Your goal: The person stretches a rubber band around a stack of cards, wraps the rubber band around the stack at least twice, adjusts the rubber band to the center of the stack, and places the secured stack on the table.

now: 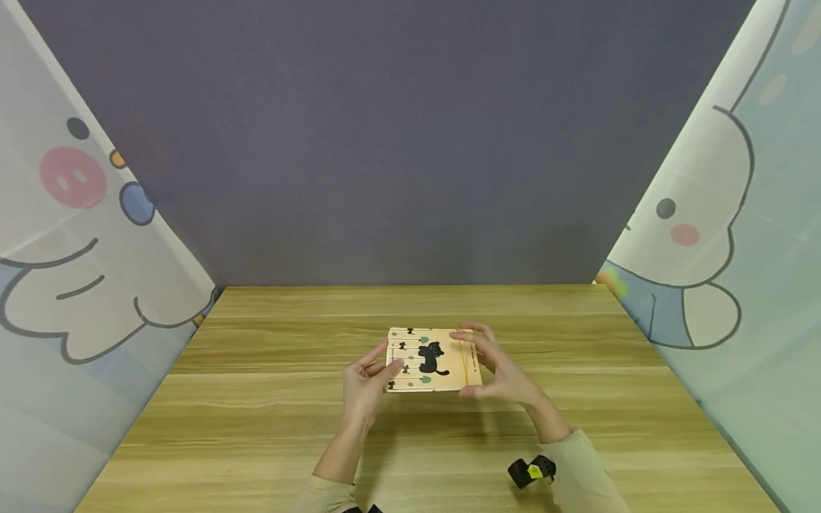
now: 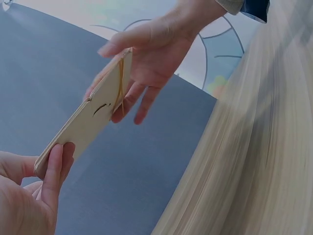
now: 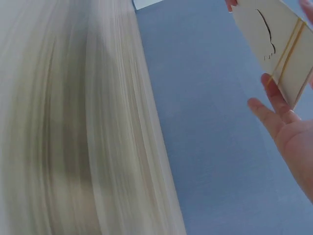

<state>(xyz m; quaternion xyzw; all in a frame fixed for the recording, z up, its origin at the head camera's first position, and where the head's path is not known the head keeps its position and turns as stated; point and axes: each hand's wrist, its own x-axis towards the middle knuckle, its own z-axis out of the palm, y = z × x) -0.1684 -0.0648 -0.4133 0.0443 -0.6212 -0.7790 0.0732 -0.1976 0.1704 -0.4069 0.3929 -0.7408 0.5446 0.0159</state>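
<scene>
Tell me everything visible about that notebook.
The closed notebook has a cream, card-looking cover with a black cat and green shapes; its underside shows a curved black line. A yellow band circles its right end. Raised above the table, it's pinched by the left grip and touched by the right grip.
</scene>
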